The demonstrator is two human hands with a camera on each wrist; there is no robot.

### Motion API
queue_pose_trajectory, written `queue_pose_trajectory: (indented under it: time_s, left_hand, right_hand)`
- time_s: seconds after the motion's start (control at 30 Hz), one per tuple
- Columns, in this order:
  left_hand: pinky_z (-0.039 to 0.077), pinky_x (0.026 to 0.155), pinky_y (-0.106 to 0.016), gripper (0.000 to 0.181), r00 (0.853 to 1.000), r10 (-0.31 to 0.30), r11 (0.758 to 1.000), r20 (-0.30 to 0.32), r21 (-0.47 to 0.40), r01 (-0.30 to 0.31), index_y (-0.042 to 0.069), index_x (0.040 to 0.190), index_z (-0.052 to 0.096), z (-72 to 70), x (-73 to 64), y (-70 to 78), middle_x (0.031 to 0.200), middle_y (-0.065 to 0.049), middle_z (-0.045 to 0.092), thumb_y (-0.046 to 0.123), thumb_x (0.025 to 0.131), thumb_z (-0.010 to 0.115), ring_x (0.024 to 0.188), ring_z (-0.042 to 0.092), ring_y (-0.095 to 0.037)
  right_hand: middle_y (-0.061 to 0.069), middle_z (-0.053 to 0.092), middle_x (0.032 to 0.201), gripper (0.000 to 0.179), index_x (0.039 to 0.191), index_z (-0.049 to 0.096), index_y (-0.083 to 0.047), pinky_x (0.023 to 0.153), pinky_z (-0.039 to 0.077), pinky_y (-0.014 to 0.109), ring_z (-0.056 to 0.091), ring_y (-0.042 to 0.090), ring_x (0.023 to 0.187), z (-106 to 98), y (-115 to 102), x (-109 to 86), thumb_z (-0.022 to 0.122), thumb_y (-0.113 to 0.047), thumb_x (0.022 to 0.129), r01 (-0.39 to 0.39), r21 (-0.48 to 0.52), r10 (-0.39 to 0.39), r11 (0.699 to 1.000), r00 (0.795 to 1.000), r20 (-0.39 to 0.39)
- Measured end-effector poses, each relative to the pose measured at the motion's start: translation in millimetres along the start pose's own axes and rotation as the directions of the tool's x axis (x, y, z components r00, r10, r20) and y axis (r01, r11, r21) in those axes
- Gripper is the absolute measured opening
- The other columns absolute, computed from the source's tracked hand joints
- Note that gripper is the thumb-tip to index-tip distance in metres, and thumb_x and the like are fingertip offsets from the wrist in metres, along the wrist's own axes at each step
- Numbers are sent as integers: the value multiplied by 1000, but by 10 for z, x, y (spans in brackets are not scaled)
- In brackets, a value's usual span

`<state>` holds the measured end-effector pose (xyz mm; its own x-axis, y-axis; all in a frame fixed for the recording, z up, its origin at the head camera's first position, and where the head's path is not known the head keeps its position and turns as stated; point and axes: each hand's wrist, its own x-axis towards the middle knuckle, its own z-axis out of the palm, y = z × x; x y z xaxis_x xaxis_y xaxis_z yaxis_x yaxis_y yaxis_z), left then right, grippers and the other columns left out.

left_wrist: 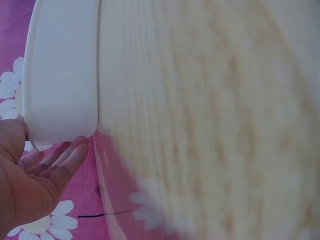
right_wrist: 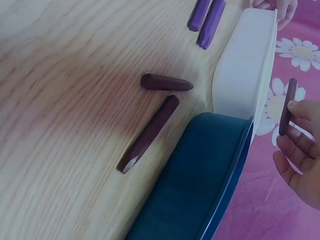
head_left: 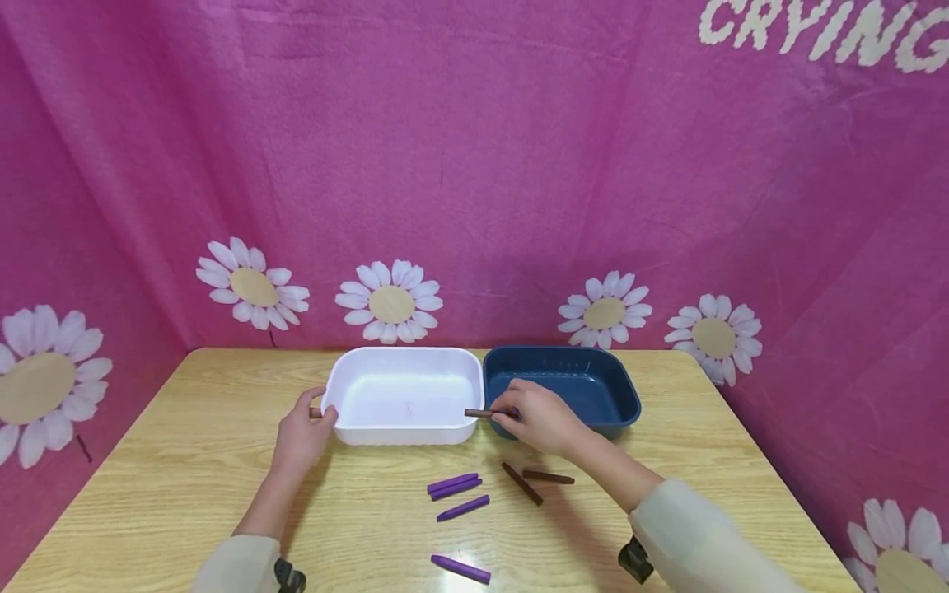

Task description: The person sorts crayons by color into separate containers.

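Your left hand (head_left: 301,430) holds the left end of the white tray (head_left: 404,436), near the table's (head_left: 185,461) back edge. Your right hand (head_left: 539,416) pinches a brown crayon (head_left: 478,413) above its right end, beside the navy tray (head_left: 593,397). Two loose brown crayons (head_left: 522,483) and four purple crayons (head_left: 463,508) lie nearer the front edge.

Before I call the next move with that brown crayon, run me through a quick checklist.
1. Brown crayon pinched in right hand: ok.
2. Left hand on white tray: ok.
3. Blue tray empty: cannot tell; right hand hides part.
4. Brown crayon clear of both rims: ok; gap visible in the right wrist view.
5. Table free of crayons: not ok; two brown crayons and four purple crayons lie there.
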<state>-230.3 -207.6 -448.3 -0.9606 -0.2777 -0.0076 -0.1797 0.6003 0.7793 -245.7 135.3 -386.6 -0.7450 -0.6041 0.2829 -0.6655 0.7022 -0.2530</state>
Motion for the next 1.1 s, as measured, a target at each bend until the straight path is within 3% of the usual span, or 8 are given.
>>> queue_pose_trajectory:
  time_s: [0.47, 0.7, 1.1]
  left_hand:
    - [44, 64, -25, 52, 1000, 16, 1000, -11, 7, -16, 3, 139, 37, 30, -13, 17, 110, -25, 61, 22, 92, 46, 96, 61, -33]
    - [42, 60, -23, 53, 1000, 19, 1000, -15, 18, -19, 2, 139, 36, -1, -36, 32, 109, -27, 60, 21, 91, 45, 93, 61, -33]
    - [43, 62, -24, 53, 1000, 17, 999, -10, 30, -17, 2, 139, 36, 5, -32, 30, 109, -27, 60, 21, 91, 45, 94, 60, -34]
  right_hand:
    - [1, 59, 79, 12, 90, 73, -13, 59, 38, 19, 46, 8, 67, 151, -76, 214, 66, -21, 86, 20, -12, -20, 1000, 1000, -1]
    - [-2, 59, 80, 14, 92, 73, -12, 64, 42, 21, 51, 8, 72, 246, -146, 324, 64, -22, 87, 2, 2, -2, 1000, 1000, 18]
    - [-2, 59, 77, 14, 91, 73, -14, 59, 38, 18, 48, 7, 68, 408, -295, 507, 63, -22, 88, -5, -17, 6, 1000, 999, 45]
